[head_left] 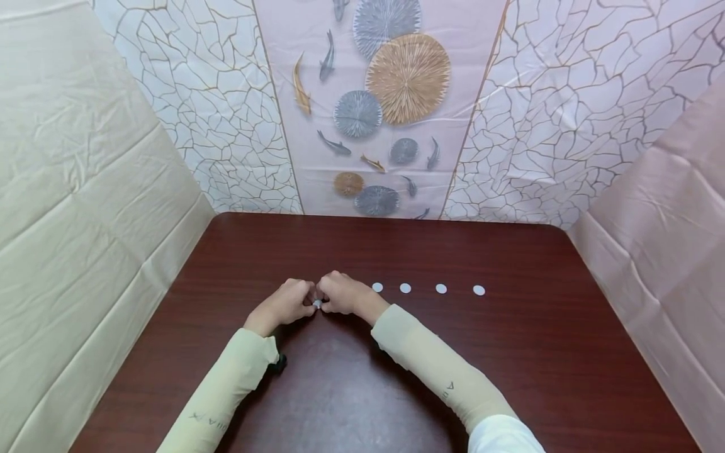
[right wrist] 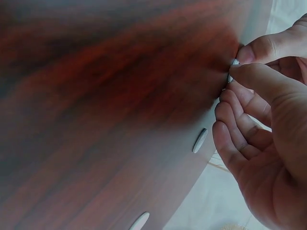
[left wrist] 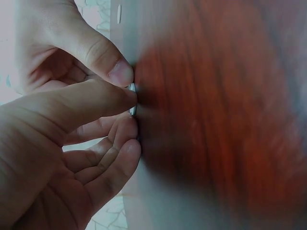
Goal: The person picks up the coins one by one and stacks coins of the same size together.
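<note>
A small thin white disc [head_left: 317,304] lies at the tabletop between the two hands, mostly covered by fingertips. From the left, the left hand [head_left: 286,302] pinches it between thumb and fingers. The right hand [head_left: 343,294] pinches the same disc from the right, its thumb close to the other thumb. In the left wrist view a pale edge of the disc [left wrist: 133,110] shows below the left thumb [left wrist: 125,99]. The right wrist view shows part of the disc [right wrist: 233,66] by the right thumb [right wrist: 240,72]. Fingers of both hands touch or nearly touch the table.
Several matching white discs lie in a row to the right, from the nearest disc [head_left: 377,287] to the farthest disc [head_left: 479,290]. The dark reddish-brown table [head_left: 538,352] is bordered by a patterned cloth [head_left: 362,157] behind and plain cloths at both sides.
</note>
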Action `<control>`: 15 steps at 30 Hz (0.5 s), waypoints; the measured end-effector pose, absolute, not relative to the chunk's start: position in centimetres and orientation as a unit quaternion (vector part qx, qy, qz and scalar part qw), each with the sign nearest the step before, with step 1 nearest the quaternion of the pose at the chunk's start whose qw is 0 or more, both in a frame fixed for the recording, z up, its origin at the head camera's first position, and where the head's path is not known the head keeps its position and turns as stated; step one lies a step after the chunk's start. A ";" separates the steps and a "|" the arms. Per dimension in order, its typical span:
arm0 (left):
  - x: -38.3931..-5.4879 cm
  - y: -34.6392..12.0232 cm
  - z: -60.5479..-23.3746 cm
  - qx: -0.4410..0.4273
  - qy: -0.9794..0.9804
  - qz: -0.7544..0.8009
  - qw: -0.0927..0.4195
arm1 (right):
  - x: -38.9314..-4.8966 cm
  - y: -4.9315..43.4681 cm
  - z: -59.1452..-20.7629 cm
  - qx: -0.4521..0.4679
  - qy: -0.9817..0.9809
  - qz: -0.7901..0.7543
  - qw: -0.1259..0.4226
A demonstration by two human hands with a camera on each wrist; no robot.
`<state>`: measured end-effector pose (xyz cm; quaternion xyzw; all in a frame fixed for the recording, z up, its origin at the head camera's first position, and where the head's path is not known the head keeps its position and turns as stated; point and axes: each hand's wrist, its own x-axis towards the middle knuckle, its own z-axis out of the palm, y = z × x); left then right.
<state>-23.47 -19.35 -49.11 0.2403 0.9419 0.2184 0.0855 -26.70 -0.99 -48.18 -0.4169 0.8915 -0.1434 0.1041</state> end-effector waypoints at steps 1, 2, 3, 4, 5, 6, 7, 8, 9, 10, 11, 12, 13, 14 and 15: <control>-23.2 -19.2 -49.1 0.242 0.942 0.218 0.086 | -26.5 -0.9 -48.2 -0.418 0.891 -0.145 0.105; -23.0 -19.1 -49.0 0.243 0.941 0.217 0.085 | -26.3 -0.7 -48.2 -0.419 0.890 -0.147 0.106; -22.7 -18.9 -49.0 0.246 0.941 0.216 0.084 | -26.1 -0.5 -48.1 -0.420 0.889 -0.150 0.108; -22.4 -18.8 -49.0 0.249 0.941 0.215 0.082 | -25.8 -0.3 -48.1 -0.422 0.887 -0.152 0.108; -22.2 -18.6 -48.9 0.252 0.940 0.214 0.079 | -25.6 -0.1 -48.1 -0.424 0.886 -0.153 0.109; -21.9 -18.4 -48.9 0.256 0.940 0.214 0.077 | -25.4 0.0 -48.0 -0.425 0.885 -0.153 0.110; -21.6 -18.3 -48.9 0.260 0.938 0.216 0.075 | -25.2 0.3 -48.0 -0.425 0.885 -0.153 0.110; -21.4 -18.1 -49.0 0.264 0.937 0.217 0.073 | -24.9 0.5 -47.9 -0.425 0.885 -0.154 0.111; -21.2 -17.9 -49.0 0.268 0.935 0.220 0.073 | -24.7 0.7 -47.9 -0.424 0.885 -0.154 0.112; -21.1 -17.7 -49.0 0.270 0.934 0.224 0.074 | -24.5 0.9 -47.9 -0.424 0.886 -0.153 0.110; -20.9 -17.5 -49.0 0.272 0.932 0.228 0.076 | -24.3 1.1 -47.9 -0.422 0.887 -0.153 0.111; -20.8 -17.4 -49.1 0.273 0.931 0.231 0.078 | -24.1 1.3 -47.9 -0.420 0.887 -0.153 0.114; -20.6 -17.2 -49.1 0.274 0.929 0.234 0.081 | -23.9 1.4 -47.9 -0.419 0.887 -0.153 0.114; -20.5 -17.1 -49.1 0.274 0.928 0.237 0.084 | -23.7 1.6 -47.9 -0.418 0.887 -0.156 0.115; -20.4 -17.0 -49.1 0.274 0.928 0.238 0.085 | -23.5 1.7 -47.9 -0.417 0.888 -0.157 0.115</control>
